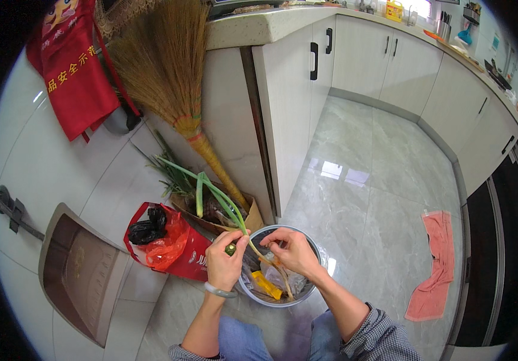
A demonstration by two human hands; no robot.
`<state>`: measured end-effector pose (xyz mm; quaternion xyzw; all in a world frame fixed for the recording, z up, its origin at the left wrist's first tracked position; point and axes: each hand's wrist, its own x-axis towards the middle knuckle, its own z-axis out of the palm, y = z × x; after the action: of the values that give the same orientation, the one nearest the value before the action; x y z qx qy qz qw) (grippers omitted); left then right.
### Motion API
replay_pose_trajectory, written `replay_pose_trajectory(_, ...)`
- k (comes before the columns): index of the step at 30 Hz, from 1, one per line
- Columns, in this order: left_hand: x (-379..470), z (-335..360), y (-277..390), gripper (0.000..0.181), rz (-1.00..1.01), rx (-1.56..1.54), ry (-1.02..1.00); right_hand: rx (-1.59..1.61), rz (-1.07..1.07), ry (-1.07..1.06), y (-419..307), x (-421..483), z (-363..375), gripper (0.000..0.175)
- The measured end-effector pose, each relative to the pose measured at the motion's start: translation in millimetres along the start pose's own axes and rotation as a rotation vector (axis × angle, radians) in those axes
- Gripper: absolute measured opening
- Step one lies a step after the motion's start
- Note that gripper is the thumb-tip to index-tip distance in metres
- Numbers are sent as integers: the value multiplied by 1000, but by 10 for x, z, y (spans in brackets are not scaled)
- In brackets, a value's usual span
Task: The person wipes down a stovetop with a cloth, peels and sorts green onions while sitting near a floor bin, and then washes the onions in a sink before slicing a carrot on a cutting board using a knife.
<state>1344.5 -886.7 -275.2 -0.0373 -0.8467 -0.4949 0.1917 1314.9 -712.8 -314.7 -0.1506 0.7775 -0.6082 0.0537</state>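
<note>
My left hand (225,265), with a bangle at the wrist, grips a long scallion (242,222) by its lower green part. A small dark green vegetable (230,249) with a pale end also sits in that hand. The scallion's pale stem hangs over a round waste bin (281,305) and its leaves stretch away to the upper left. My right hand (296,253) is beside the stem over the bin, fingers curled and thumb near the fingertips; whether anything is pinched there is unclear. Inside the bin lie clear plastic, brownish scraps and a yellow wrapper (266,285).
Behind the bin, a cardboard box (253,217) holds more green stalks and the handle of a straw broom (164,67). A red bag (184,250) with plastic bags stands left, beside a dustpan (85,275). At right a pink towel (437,266) lies on the floor. Cabinets (286,117) rise ahead.
</note>
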Motion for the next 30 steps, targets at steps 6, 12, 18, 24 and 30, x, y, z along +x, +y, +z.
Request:
replay_pose_trajectory(6,-26,36,16,13,5,20,-35,-133,-146,72,-44,-23,63,15)
replay_pose_trajectory(12,-52,77,-28,13,38,52,-29,-25,-144,82,-177,-41,64,17)
replay_pose_trajectory(18,-50,93,21,13,40,37,-58,-84,-263,141,-105,-28,96,13)
replay_pose_trajectory(24,-46,107,8,12,61,34,-47,3,-190,136,-128,-21,60,12)
replay_pose_trajectory(30,-58,112,16,12,44,23,-20,-55,-236,74,-200,-39,5,12)
